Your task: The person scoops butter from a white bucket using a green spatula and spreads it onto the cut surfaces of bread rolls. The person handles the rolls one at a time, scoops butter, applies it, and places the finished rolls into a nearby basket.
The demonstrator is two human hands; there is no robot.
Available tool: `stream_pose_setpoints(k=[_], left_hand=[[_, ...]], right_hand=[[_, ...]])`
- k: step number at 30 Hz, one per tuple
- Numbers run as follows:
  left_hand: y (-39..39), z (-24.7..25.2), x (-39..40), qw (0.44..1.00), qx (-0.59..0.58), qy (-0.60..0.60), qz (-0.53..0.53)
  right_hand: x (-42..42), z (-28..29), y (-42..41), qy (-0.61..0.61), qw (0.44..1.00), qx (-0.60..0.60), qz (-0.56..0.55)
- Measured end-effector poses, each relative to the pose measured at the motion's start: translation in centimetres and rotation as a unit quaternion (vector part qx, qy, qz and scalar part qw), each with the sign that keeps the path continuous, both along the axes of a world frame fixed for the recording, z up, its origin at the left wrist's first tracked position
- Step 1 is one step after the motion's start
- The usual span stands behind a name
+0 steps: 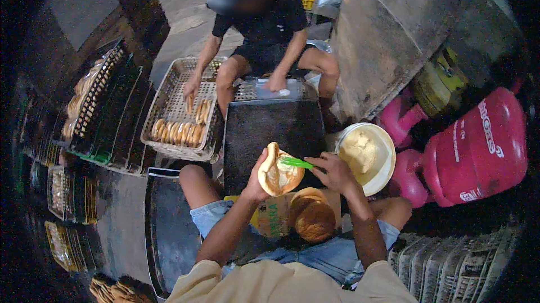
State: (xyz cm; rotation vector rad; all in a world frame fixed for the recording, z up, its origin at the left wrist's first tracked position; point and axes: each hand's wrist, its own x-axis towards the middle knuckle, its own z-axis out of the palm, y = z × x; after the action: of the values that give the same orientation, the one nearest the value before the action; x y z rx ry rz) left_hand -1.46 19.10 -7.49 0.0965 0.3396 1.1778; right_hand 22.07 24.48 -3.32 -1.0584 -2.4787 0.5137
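Observation:
My left hand point(256, 180) holds a round bread bun point(280, 176), split and folded open so its pale inside faces up. In my right hand point(333, 172) is a bright green plastic spreader point(296, 162), its tip touching cream on the bun's inside. Right of that hand stands a white bucket point(390, 155) containing pale yellow cream point(360, 151). Below my hands, a few browned buns point(315, 222) are stacked on a piece of printed cardboard point(272, 216) over my lap.
Opposite me, a person point(261, 28) reaches into a plastic crate point(168, 144) with rows of wrapped buns. A dark tray point(272, 134) lies between us. Another tray point(173, 223) is at my left. Pink gas cylinders point(476, 147) stand right; more crates point(99, 87) of bread stand left.

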Motion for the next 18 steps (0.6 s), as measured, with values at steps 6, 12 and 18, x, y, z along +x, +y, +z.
stream_pose_setpoints(k=[6,12,18], left_hand=[[-0.1,-2.0,-2.1,0.967,-0.102,0.223,0.067],[0.8,-5.6,-2.1,0.997,-0.030,0.051,0.048],[0.6,-4.4,-1.8,0.987,-0.046,0.138,0.070]], right_hand=[[-3.4,0.2,-2.2,-0.146,0.976,0.156,0.039],[-3.1,1.1,-3.2,-0.150,0.970,0.188,0.020],[-1.6,0.9,-4.1,-0.187,0.960,0.205,0.026]])
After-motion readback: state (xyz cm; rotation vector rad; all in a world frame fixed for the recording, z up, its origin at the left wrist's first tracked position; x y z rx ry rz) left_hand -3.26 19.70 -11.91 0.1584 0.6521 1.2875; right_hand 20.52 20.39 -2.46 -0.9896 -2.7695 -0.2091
